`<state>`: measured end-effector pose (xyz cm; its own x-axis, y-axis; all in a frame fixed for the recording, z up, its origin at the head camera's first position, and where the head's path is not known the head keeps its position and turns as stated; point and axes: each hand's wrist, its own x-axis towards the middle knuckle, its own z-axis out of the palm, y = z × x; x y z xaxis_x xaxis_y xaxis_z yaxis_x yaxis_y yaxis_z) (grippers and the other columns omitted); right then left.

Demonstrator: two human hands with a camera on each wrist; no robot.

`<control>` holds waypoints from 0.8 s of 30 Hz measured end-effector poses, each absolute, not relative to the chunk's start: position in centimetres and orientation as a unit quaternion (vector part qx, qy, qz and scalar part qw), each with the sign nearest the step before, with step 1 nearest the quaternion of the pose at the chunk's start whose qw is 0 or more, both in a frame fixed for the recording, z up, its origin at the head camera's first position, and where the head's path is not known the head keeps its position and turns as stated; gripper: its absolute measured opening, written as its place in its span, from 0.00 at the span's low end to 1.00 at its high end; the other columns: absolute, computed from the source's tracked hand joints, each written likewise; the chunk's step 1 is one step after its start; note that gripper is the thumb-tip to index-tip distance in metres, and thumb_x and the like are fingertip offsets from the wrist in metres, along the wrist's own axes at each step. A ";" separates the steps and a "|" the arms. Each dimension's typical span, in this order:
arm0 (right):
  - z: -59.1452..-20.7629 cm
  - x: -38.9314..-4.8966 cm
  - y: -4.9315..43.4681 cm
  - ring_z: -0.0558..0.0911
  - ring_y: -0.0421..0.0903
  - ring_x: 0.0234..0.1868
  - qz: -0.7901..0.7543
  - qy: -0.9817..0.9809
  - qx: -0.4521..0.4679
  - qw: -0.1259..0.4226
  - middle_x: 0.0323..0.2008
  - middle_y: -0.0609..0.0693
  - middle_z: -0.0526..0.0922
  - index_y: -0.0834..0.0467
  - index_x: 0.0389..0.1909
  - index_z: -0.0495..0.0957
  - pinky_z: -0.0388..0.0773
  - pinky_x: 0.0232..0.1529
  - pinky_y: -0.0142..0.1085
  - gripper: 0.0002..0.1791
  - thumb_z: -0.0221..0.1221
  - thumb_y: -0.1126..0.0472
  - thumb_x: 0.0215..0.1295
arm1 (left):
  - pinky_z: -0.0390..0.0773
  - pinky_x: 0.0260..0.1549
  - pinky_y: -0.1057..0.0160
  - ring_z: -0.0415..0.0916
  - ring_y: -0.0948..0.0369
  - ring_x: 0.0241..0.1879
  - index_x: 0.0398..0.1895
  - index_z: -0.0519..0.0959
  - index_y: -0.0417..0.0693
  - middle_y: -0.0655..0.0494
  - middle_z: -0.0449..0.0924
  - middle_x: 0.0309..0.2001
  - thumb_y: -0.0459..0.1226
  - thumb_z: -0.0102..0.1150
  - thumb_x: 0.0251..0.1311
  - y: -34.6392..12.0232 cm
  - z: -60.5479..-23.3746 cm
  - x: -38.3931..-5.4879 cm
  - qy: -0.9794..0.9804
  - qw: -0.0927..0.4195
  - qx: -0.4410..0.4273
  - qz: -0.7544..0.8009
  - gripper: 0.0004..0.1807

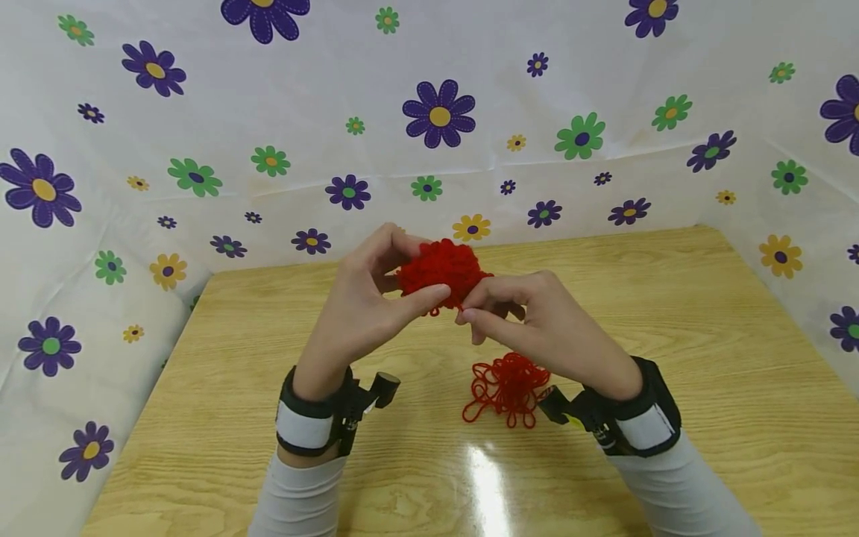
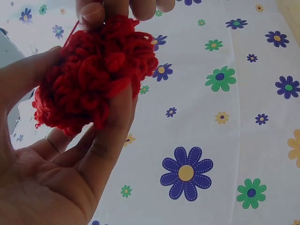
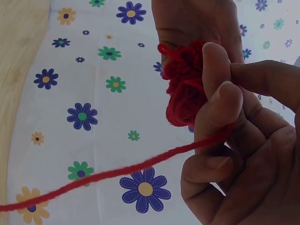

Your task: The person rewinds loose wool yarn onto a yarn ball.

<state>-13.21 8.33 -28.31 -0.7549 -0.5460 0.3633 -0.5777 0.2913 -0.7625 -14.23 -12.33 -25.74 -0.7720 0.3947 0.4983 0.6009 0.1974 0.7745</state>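
Left hand (image 1: pixel 359 298) has thumb and fingers curled round the red yarn bundle (image 1: pixel 444 267), held up above the worktop (image 1: pixel 255 350), probably to steady it while the right hand (image 1: pixel 540 321) pinches a strand (image 3: pixel 117 170) at its edge. Loose yarn (image 1: pixel 511 384) lies nearby, I'd guess so slack feeds freely. Bundle's lumpy, fuzzy, all little loops.
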 end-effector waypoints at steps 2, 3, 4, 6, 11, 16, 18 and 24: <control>-29.0 -13.6 8.5 0.72 0.38 0.23 0.481 -0.803 0.351 0.015 0.21 0.40 0.78 0.48 0.31 0.78 0.68 0.23 0.37 0.04 0.55 0.54 0.59 | 0.78 0.34 0.58 0.75 0.59 0.40 0.37 0.67 0.37 0.50 0.75 0.43 0.26 0.62 0.45 -12.3 -25.7 -14.2 -0.761 0.103 -0.323 -0.554 0.17; -29.0 -13.7 8.5 0.72 0.37 0.23 0.480 -0.803 0.352 0.014 0.21 0.40 0.78 0.47 0.31 0.78 0.68 0.23 0.37 0.05 0.55 0.53 0.59 | 0.78 0.33 0.57 0.75 0.58 0.40 0.36 0.67 0.36 0.49 0.75 0.44 0.25 0.62 0.45 -12.3 -25.7 -14.2 -0.755 0.107 -0.322 -0.561 0.17; -29.1 -13.8 8.5 0.72 0.37 0.23 0.479 -0.803 0.354 0.013 0.21 0.39 0.78 0.47 0.31 0.78 0.67 0.22 0.37 0.04 0.55 0.53 0.59 | 0.78 0.33 0.57 0.75 0.58 0.40 0.36 0.66 0.36 0.49 0.75 0.44 0.25 0.62 0.44 -12.3 -25.6 -14.1 -0.751 0.108 -0.321 -0.567 0.17; -29.3 -13.9 8.5 0.72 0.37 0.23 0.478 -0.802 0.357 0.009 0.22 0.38 0.79 0.46 0.31 0.78 0.67 0.21 0.37 0.04 0.55 0.53 0.59 | 0.78 0.32 0.56 0.76 0.57 0.39 0.36 0.66 0.35 0.48 0.74 0.44 0.23 0.62 0.44 -12.4 -25.6 -14.1 -0.741 0.111 -0.323 -0.578 0.17; -29.4 -14.1 8.5 0.72 0.37 0.23 0.469 -0.806 0.361 -0.006 0.25 0.37 0.80 0.46 0.33 0.79 0.68 0.21 0.36 0.04 0.56 0.56 0.59 | 0.78 0.32 0.54 0.76 0.53 0.40 0.36 0.65 0.32 0.45 0.74 0.45 0.20 0.60 0.41 -12.5 -25.5 -13.9 -0.715 0.104 -0.337 -0.604 0.18; -29.5 -14.2 8.5 0.74 0.38 0.26 0.472 -0.806 0.357 -0.017 0.25 0.39 0.80 0.49 0.35 0.80 0.71 0.24 0.35 0.06 0.56 0.58 0.59 | 0.77 0.35 0.52 0.74 0.48 0.41 0.37 0.64 0.29 0.40 0.73 0.45 0.20 0.59 0.42 -12.7 -25.3 -13.8 -0.684 0.089 -0.359 -0.628 0.18; -29.5 -14.3 8.6 0.75 0.39 0.27 0.477 -0.805 0.351 -0.019 0.25 0.39 0.80 0.50 0.35 0.79 0.72 0.26 0.37 0.05 0.56 0.59 0.59 | 0.76 0.36 0.51 0.73 0.47 0.41 0.38 0.64 0.28 0.39 0.73 0.44 0.22 0.59 0.43 -12.7 -25.3 -13.8 -0.672 0.077 -0.371 -0.636 0.18; -29.6 -14.3 8.9 0.76 0.38 0.28 0.481 -0.810 0.336 -0.023 0.25 0.40 0.79 0.50 0.35 0.77 0.73 0.31 0.39 0.06 0.54 0.63 0.60 | 0.76 0.36 0.49 0.72 0.44 0.39 0.41 0.65 0.29 0.39 0.73 0.42 0.29 0.57 0.49 -12.6 -25.3 -13.8 -0.654 0.036 -0.385 -0.650 0.17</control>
